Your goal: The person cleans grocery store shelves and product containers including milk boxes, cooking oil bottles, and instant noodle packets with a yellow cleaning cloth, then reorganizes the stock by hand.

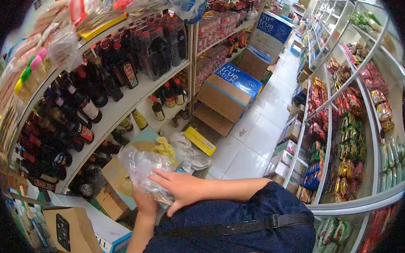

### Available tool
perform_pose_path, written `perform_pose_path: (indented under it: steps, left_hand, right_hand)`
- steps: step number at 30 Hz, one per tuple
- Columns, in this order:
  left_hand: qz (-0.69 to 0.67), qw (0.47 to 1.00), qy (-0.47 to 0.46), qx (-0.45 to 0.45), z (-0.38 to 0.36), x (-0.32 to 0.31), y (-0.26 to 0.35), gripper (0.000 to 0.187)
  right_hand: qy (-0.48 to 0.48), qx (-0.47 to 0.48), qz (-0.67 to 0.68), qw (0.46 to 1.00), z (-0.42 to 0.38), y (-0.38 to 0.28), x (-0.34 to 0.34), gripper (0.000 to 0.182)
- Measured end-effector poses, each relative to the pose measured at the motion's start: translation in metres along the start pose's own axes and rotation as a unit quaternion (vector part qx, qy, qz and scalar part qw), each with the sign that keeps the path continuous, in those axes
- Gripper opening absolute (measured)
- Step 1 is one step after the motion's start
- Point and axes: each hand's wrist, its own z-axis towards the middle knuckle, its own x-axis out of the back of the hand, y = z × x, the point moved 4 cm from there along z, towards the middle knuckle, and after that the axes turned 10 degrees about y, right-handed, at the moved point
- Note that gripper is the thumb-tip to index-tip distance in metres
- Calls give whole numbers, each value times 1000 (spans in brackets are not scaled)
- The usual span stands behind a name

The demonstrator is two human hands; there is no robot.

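A crumpled clear plastic bag (143, 167) is bunched up between my two hands, low in the middle of the head view. My left hand (145, 202) grips its lower side, with most of the fingers hidden behind the plastic. Across the near side of the bag lies my right hand (180, 187), its fingers somewhat spread and pressing the plastic against the left hand. Just beyond the bag are a yellow cloth-like bundle (164, 148) and a cardboard box (116, 172). What the bag contains, if anything, I cannot make out.
Shelves of dark bottles (86, 106) curve along the left. Blue and brown milk cartons (236, 82) stand on the tiled aisle (250, 135), near a yellow box (200, 140). A glass-sided rack of packaged goods (347, 133) lines the right. An opened cardboard box (73, 229) sits at lower left.
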Motion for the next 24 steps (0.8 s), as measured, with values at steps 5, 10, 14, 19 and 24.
perform_pose_path:
  steps: [5, 10, 14, 19, 24]
  left_hand:
    - [127, 976, 31, -175, 9, 21, -2, 29]
    - [-6, 985, 32, -171, 19, 22, -14, 64]
    - [119, 982, -111, -100, 13, -9, -29, 113]
    - [-211, 926, -302, 81, 8, -26, -36, 100]
    - [-207, 920, -295, 154, 6, -17, -46, 73]
  right_hand:
    - [17, -49, 22, 998, 8, 16, -17, 74]
    - [150, -284, 289, 902, -4, 67, 7, 31]
    - [88, -263, 424, 862, -26, 69, -4, 41]
    - [-66, -236, 528, 813, -35, 83, -11, 49]
    - [90, -188, 435, 876, -39, 95, -28, 56]
